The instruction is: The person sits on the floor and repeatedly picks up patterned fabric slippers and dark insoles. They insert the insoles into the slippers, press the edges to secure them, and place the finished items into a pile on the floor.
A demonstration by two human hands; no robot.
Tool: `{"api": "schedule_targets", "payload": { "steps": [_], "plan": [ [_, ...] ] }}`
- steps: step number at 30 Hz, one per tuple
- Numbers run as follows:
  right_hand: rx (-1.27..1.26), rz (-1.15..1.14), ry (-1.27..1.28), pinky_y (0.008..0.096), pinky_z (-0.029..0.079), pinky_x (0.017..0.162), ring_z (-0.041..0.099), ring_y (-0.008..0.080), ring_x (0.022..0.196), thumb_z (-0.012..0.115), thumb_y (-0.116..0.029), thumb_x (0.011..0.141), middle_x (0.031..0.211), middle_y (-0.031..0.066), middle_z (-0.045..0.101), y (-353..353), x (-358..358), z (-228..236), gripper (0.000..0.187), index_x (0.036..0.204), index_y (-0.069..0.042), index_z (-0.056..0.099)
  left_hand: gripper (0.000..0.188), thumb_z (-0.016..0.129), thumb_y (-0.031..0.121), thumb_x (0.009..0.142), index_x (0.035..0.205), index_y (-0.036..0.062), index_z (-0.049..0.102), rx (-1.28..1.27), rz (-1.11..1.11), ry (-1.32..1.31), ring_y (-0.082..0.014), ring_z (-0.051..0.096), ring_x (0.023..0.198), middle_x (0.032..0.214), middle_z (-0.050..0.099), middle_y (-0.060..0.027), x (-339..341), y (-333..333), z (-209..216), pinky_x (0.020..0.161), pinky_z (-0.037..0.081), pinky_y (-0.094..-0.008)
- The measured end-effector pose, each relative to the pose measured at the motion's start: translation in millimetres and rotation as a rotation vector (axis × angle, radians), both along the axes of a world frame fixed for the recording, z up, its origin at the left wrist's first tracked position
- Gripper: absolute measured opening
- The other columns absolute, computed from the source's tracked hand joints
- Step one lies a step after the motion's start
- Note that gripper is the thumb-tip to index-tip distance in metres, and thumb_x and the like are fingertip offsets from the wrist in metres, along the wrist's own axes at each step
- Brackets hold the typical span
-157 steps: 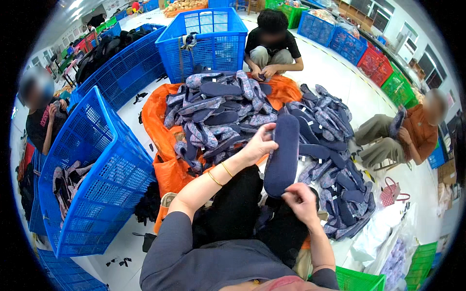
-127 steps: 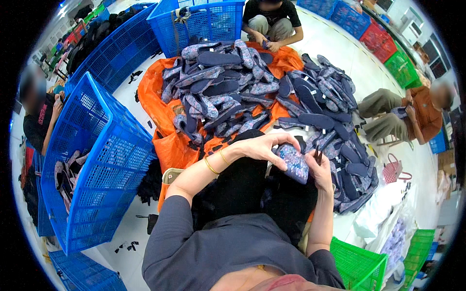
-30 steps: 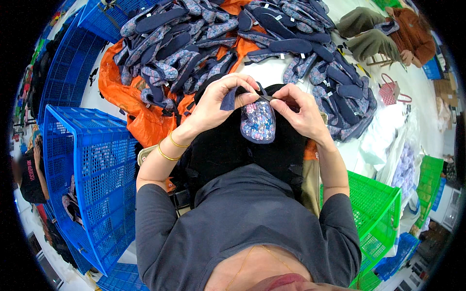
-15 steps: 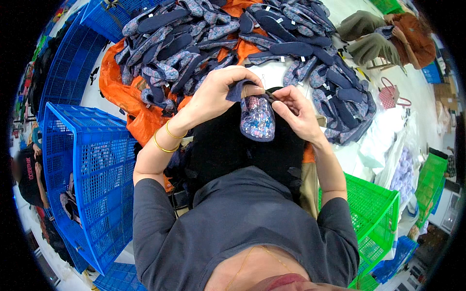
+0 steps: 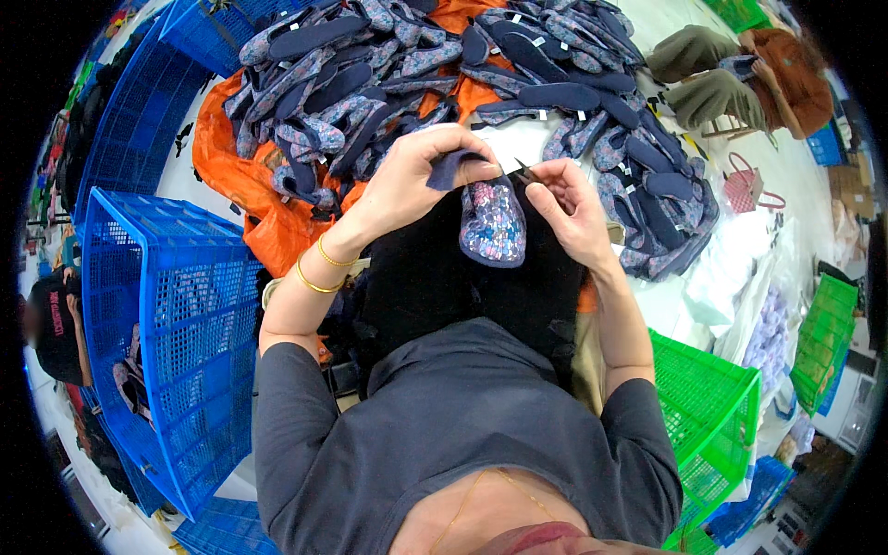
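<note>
My left hand [image 5: 427,174] is closed on the heel end of a slipper [image 5: 493,225] with a shiny, multicoloured patterned upper and navy fabric at the heel. Its toe hangs down toward me over my black-covered lap. Close by on the right, my right hand [image 5: 572,211] grips small dark thread snips [image 5: 525,173] between thumb and fingers. Their blades point left, near the slipper's upper edge, and their tips stand apart. Most of the snips' handle is hidden in my fingers.
A big heap of floral slippers [image 5: 319,102] with navy soles lies ahead, partly on orange sheeting [image 5: 219,153]. Blue crates [image 5: 194,361] stand left, a green crate [image 5: 708,398] right. Another person [image 5: 786,79] sits at the far right, beyond a pink checked bag [image 5: 740,188].
The snips have shifted slightly right and away from the slipper, and their blades now show more plainly. My left hand keeps its hold on the slipper, nearly in place.
</note>
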State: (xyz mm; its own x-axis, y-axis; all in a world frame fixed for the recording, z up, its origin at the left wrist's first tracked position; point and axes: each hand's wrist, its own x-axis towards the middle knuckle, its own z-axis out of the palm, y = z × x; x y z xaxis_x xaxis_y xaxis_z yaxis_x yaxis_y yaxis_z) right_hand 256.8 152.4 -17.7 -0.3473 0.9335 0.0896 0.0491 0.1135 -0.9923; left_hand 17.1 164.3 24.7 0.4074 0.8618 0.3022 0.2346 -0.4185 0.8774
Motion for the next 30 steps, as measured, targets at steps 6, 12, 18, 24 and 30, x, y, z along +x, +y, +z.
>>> {"api": "schedule_targets", "payload": {
  "steps": [6, 12, 18, 24, 30],
  "plan": [
    [0.249, 0.128, -0.4, 0.0274, 0.049, 0.065, 0.06, 0.0149, 0.07, 0.071, -0.02, 0.085, 0.082, 0.0103, 0.062, 7.7, -0.2, 46.7, 0.027, 0.101, -0.001, 0.058, 0.015, 0.073, 0.009, 0.079, 0.091, 0.0029, 0.068, 0.288, -0.079, 0.065, -0.0206, 0.063, 0.084, 0.086, 0.066, -0.0064, 9.2, 17.1, 17.0, 0.076, 0.048, -0.0302],
    [0.332, 0.182, -0.515, 0.0298, 0.047, 0.059, 0.058, 0.0172, 0.063, 0.071, -0.02, 0.084, 0.075, 0.0098, 0.061, 16.3, -7.8, 65.2, 0.026, 0.096, -0.002, 0.057, 0.016, 0.074, 0.012, 0.077, 0.09, 0.0047, 0.069, 0.331, -0.14, 0.113, -0.0223, 0.062, 0.083, 0.085, 0.066, -0.0072, 12.6, 31.1, 22.2, 0.075, 0.048, -0.0315],
    [0.201, 0.217, -0.377, 0.0276, 0.041, 0.054, 0.05, 0.0109, 0.06, 0.072, -0.021, 0.084, 0.07, 0.0058, 0.057, 20.3, -7.4, 55.0, 0.026, 0.095, -0.002, 0.057, 0.018, 0.073, 0.013, 0.077, 0.092, 0.0038, 0.07, 0.194, -0.195, 0.086, -0.0212, 0.062, 0.082, 0.085, 0.066, -0.0075, 11.6, 33.8, 21.5, 0.075, 0.048, -0.0311],
    [0.185, 0.246, -0.305, 0.0264, 0.039, 0.053, 0.047, 0.0085, 0.058, 0.071, -0.019, 0.086, 0.066, 0.0031, 0.054, 24.4, -8.3, 49.0, 0.023, 0.093, -0.002, 0.057, 0.018, 0.072, 0.011, 0.078, 0.094, 0.003, 0.069, 0.12, -0.236, 0.071, -0.0213, 0.063, 0.083, 0.085, 0.066, -0.0085, 11.0, 35.0, 23.2, 0.076, 0.048, -0.0305],
    [0.107, 0.189, -0.349, 0.0241, 0.042, 0.056, 0.05, 0.0057, 0.063, 0.07, -0.014, 0.086, 0.069, 0.0004, 0.057, 24.5, -0.7, 52.2, 0.019, 0.095, -0.002, 0.058, 0.015, 0.07, 0.009, 0.082, 0.095, 0.0004, 0.068, 0.049, -0.222, -0.012, -0.0153, 0.064, 0.083, 0.087, 0.068, -0.0062, 8.2, 38.9, 24.1, 0.076, 0.05, -0.0282]
  ]
}}
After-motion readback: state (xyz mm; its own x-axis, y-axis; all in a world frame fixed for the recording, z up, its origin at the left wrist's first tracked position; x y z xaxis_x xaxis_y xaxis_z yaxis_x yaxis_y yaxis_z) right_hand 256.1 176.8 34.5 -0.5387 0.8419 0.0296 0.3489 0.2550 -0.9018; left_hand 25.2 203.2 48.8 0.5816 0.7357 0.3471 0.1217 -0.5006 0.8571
